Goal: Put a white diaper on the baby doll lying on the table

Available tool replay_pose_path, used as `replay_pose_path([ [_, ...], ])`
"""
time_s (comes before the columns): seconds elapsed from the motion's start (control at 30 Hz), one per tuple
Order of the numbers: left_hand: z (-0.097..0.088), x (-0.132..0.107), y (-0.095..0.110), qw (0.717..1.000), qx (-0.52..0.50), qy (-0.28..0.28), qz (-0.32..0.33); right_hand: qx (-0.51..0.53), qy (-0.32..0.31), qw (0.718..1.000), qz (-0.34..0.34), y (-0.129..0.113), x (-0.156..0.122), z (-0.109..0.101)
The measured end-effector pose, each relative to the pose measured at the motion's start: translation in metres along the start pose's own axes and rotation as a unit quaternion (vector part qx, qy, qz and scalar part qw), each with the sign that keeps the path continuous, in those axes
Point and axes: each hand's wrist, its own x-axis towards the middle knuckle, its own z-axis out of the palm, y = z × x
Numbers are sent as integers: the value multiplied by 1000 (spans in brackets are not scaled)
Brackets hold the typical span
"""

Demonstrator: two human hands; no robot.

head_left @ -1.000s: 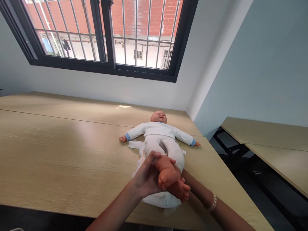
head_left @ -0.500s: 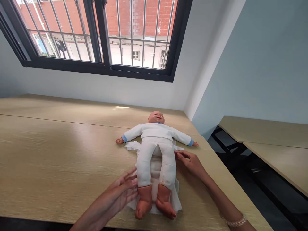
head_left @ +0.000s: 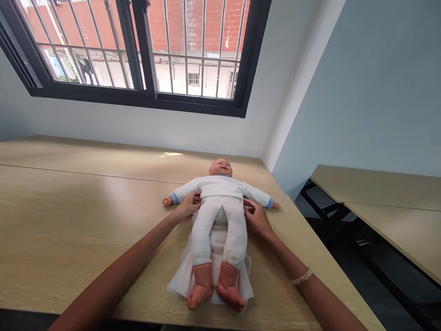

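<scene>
A baby doll (head_left: pixel 222 188) in a white top and white trousers with blue cuffs lies face up on the table, bare feet toward me. Under its hips and legs is spread a white diaper (head_left: pixel 179 280), its near end fanned out beneath the feet. At the doll's waist on the left, my left hand (head_left: pixel 188 207) has its fingers curled around the diaper's side edge. My right hand (head_left: pixel 257 219) pinches at the opposite side of the waist, thumb and fingers close together. Both hands cover the diaper's side tabs, so the exact grip is partly hidden.
The wooden table (head_left: pixel 86 220) has its right edge close to my right forearm. Behind it is a wall with a barred window (head_left: pixel 200 99). A second table (head_left: pixel 386 188) stands at the right across a gap.
My left hand has moved from beside the doll's lower leg up to its waist. My right hand has shifted up slightly to the waist. The diaper's near left corner has spread outward.
</scene>
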Motion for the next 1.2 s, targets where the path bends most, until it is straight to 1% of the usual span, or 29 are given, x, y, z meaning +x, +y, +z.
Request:
replay_pose_path([
  [0.1,3,-4,-7,1000,-12,-2,6,-12,22,1000,4,-1,-1,4],
  [0.23,3,0,-11,1000,-12,0,15,-22,73,997,8,-3,0,10],
  [0.33,7,4,-13,1000,-5,13,25,-29,74,997,18,-6,1,14],
  [0.47,15,5,-19,998,8,42,49,-120,88,987,67,-15,-1,18],
  [0.53,17,5,-22,996,17,57,63,-147,90,982,80,-21,-3,19],
  [0.67,17,8,-25,993,37,76,86,-153,107,980,70,-27,-5,21],
  [0.8,17,10,-26,990,51,80,103,-196,139,966,96,-28,-6,23],
  [0.93,12,8,-22,987,72,87,116,-220,154,959,96,-24,-5,17],
  [1.03,6,4,-17,984,93,84,125,-218,144,961,92,-19,-6,7],
  [1.13,2,2,-15,982,109,78,130,-207,99,970,80,-17,-11,1],
  [1.2,2,1,-16,982,116,77,129,-195,73,976,62,-19,-16,3],
])
